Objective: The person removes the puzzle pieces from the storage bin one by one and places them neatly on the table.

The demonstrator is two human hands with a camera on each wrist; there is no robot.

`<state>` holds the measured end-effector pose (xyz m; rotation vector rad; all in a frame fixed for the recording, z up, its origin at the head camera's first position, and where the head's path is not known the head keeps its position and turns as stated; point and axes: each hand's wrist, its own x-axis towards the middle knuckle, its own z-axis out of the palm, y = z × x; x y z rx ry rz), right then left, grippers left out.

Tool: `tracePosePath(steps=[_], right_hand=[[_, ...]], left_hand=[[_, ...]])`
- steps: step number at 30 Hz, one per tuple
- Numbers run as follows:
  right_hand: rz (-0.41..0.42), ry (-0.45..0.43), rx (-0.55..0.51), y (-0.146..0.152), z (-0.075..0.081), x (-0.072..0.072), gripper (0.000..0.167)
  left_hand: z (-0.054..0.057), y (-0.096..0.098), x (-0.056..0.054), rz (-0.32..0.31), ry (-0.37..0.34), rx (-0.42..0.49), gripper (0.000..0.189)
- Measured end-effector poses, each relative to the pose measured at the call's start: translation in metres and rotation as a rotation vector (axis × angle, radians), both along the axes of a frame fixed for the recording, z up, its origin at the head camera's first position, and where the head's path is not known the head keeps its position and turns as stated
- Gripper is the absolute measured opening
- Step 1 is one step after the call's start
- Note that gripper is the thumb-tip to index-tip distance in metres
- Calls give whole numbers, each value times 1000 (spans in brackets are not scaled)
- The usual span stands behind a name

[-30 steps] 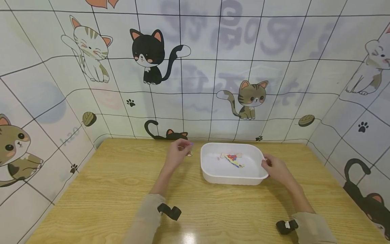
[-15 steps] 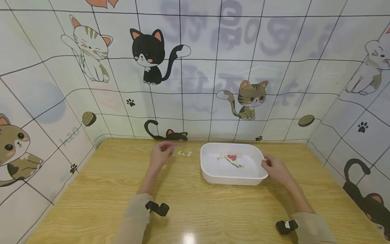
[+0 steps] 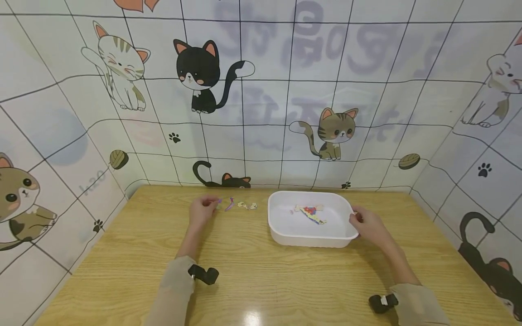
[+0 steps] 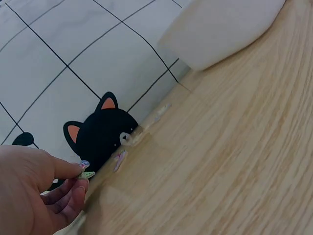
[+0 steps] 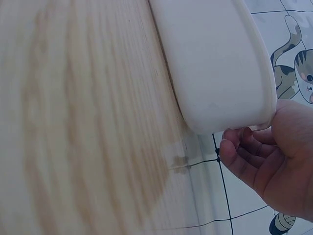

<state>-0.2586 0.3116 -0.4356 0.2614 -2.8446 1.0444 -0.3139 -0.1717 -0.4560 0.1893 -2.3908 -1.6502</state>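
In the head view my left hand (image 3: 203, 212) is low over the table's back left, pinching small flat pieces (image 4: 86, 170), one purple-blue and one pale green in the left wrist view. Just right of it lies a thin purple piece (image 3: 230, 204), followed by pale yellow pieces (image 3: 242, 205) in a row. My right hand (image 3: 369, 225) grips the right end of a white plastic tub (image 3: 314, 241); the right wrist view has its fingers curled under the rim. Inside the tub lie several flat coloured pieces (image 3: 312, 214), some red, yellow and blue. Their exact kind is unclear.
The wooden table (image 3: 261, 280) ends at a back wall covering (image 3: 265, 136) printed with cats and grid lines. Similar sheets rise at the left and right sides. Black cameras are strapped to both wrists.
My left hand has moved left along the back of the table, uncovering the yellow pieces and then the purple one. The right hand and tub stay in place.
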Motion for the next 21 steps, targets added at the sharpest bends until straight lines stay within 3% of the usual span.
tracePosePath(steps=[21], right_hand=[[-1, 13, 12, 0, 1, 1, 43]], left_hand=[[-10, 10, -23, 70, -30, -181, 16]])
